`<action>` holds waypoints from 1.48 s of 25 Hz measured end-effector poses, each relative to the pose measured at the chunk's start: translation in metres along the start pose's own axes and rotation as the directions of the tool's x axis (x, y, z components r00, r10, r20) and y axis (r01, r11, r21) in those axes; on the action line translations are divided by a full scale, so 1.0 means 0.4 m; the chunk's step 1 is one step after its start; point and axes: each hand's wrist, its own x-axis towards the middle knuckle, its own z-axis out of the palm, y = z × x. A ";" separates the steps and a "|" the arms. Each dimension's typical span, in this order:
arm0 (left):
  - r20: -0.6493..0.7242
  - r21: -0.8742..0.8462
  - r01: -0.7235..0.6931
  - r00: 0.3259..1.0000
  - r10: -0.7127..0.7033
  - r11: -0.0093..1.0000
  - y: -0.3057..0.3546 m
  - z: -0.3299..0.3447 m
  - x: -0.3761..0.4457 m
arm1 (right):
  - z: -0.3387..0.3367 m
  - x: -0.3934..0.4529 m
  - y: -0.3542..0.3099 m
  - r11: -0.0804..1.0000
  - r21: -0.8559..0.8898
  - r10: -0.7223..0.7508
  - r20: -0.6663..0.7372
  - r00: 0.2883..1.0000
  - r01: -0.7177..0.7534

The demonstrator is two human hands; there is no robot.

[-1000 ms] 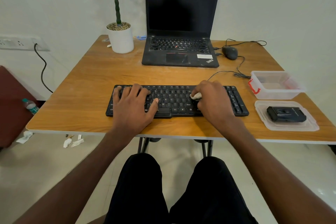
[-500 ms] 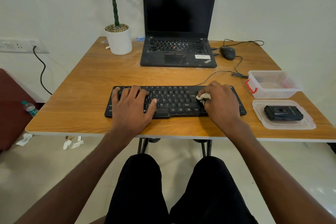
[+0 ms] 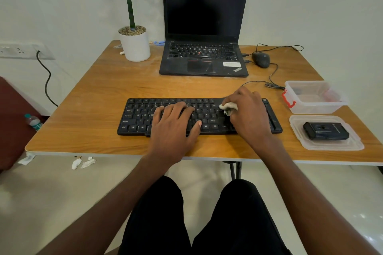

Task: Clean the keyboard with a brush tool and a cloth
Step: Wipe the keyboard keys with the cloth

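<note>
Keyboard (image 3: 176, 107), a flat black plastic one with white legends, lies along the near part of the wooden tabletop (image 3: 99, 109), in front of the open black laptop (image 3: 204, 47). Since a second ago the right hand (image 3: 246, 114) has slid from the board's middle toward its right part, carrying the small crumpled white cloth (image 3: 229, 107) with it; the cloth now sits on keys near the top right of the main block. The left hand (image 3: 174, 126) has shifted from the board's left end to its centre. The right hand's fingers are curled round the cloth, which pokes out on the thumb side. The left hand lies flat, its fingers (image 3: 165, 109) spread on the keys and the thumb on the bottom row. The key rows look dark and matt, with the far right strip of the board uncovered. A thin black cable runs from behind the keyboard toward the black mouse (image 3: 261, 59).
</note>
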 end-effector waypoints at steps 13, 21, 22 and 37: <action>0.003 -0.002 0.014 1.000 -0.014 1.000 0.003 -0.001 0.002 | -0.024 0.029 -0.006 0.993 0.019 -0.122 0.123 0.985 0.120; 0.008 -0.001 0.023 1.000 -0.023 1.000 0.000 0.001 0.004 | -0.039 0.009 0.029 0.999 0.037 -0.023 0.218 0.976 0.016; 0.007 0.003 0.020 1.000 -0.020 1.000 0.000 0.002 0.004 | -0.051 0.009 0.035 0.999 0.052 -0.016 0.256 0.966 0.003; 0.030 0.001 -0.014 0.999 0.014 1.000 0.075 0.024 0.027 | -0.059 0.018 0.067 1.000 -0.017 -0.015 0.178 0.984 0.019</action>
